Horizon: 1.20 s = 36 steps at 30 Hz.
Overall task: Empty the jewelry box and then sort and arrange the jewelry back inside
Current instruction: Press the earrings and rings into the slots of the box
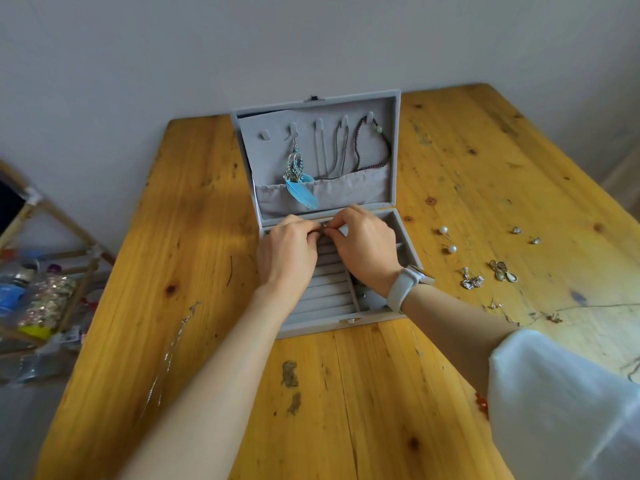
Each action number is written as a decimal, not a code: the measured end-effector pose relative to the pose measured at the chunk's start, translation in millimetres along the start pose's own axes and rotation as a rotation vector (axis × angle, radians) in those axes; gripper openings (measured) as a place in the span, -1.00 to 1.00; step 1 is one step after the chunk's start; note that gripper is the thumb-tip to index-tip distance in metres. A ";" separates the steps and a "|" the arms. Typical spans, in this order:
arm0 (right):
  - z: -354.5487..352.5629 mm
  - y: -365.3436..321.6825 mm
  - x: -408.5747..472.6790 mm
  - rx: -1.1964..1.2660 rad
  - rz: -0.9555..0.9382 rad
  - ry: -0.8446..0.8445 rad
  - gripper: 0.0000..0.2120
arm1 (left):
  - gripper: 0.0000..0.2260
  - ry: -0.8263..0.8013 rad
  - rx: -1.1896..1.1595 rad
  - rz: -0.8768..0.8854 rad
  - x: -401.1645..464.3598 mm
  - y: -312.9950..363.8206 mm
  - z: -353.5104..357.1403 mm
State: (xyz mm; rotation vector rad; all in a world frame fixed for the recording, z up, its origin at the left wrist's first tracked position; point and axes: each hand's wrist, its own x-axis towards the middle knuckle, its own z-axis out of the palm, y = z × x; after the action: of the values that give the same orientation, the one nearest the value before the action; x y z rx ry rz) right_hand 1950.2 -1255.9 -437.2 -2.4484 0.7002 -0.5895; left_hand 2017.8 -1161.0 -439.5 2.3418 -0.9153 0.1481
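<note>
Both hands up over the back of the open grey felt jewelry box on the yellow wooden table. Left hand and right hand with fingertips curled close together, pinching one tiny dark piece of jewelry between them, just above the soft ring rolls. Too small to tell what kind. Probably very light, hard and slippery, easy to drop or bend. Best pinched gently at its thickest part. More to sort nearby: white pearl earrings and a thin silver chain, loose on the table.
</note>
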 end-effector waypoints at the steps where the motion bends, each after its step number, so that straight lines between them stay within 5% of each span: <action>1: 0.7 0.2 -0.6 -0.032 -0.025 -0.002 -0.84 | -0.81 0.012 -0.008 -0.005 -0.4 -0.6 0.5; 16: -6.6 11.4 -15.9 0.084 -0.148 -0.053 -0.69 | -0.77 0.058 -0.064 -0.046 -13.1 4.8 -3.3; 22: -32.4 19.0 -46.3 0.141 -0.191 0.085 -0.75 | -0.78 0.153 -0.152 0.088 -58.8 37.3 -4.1; 26: -67.7 53.0 -72.6 0.108 -0.105 0.164 -0.78 | -0.76 0.175 -0.176 0.261 -103.1 72.1 14.4; 30: -99.2 97.7 -95.2 0.019 0.061 0.186 -0.79 | -0.74 -0.024 -0.221 0.445 -133.8 101.0 42.0; 36: -134.3 158.8 -83.8 -0.067 0.296 0.248 -0.77 | -0.75 -0.181 -0.085 0.355 -141.2 99.6 59.4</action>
State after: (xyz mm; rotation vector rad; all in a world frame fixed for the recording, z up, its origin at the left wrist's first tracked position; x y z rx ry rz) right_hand 1758.4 -1371.3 -448.3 -2.2912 1.1742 -0.7662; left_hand 1840.2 -1170.9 -481.2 2.1216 -1.3950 0.0382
